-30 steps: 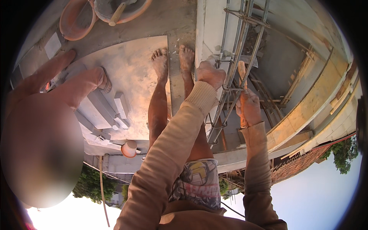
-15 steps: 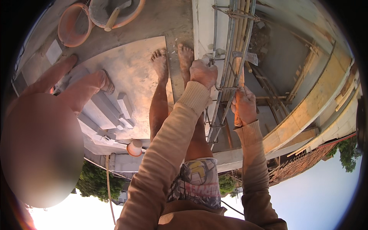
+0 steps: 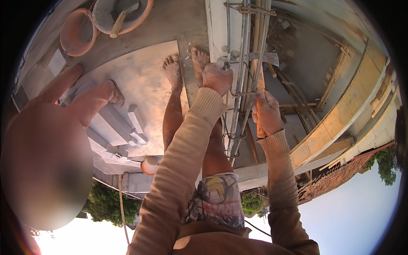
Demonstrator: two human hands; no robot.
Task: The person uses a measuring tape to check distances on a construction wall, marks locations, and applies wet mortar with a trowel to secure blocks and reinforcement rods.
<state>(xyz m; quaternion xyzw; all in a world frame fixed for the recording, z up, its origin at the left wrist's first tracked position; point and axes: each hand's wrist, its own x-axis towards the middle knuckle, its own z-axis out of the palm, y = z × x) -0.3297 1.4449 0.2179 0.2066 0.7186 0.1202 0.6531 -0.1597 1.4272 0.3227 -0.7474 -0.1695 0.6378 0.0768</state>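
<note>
My right hand (image 3: 267, 112) is closed round the orange-brown wooden handle of a hatchet (image 3: 270, 59). Its grey metal head points away from me, beside the upright bundle of steel reinforcing bars (image 3: 243, 46). My left hand (image 3: 217, 78) is curled up on the left side of the bars, over the edge of a pale concrete wall (image 3: 216, 32). Something pale shows by its fingertips, too small to name. Thin wire ties (image 3: 244, 94) cross the bars between my hands.
A person (image 3: 95, 97) crouches at the left beside grey blocks (image 3: 112, 125). Two orange tubs (image 3: 78, 32) stand at the far left, a trowel (image 3: 119, 23) in one. My feet are by a plywood sheet (image 3: 140, 76). Right of the bars lies a lower, recessed area with timber poles (image 3: 297, 95).
The whole view has shifted slightly, so things sit a little further left. My right hand's fingers look less tightly wrapped on the hatchet handle. My left hand stays by the bars.
</note>
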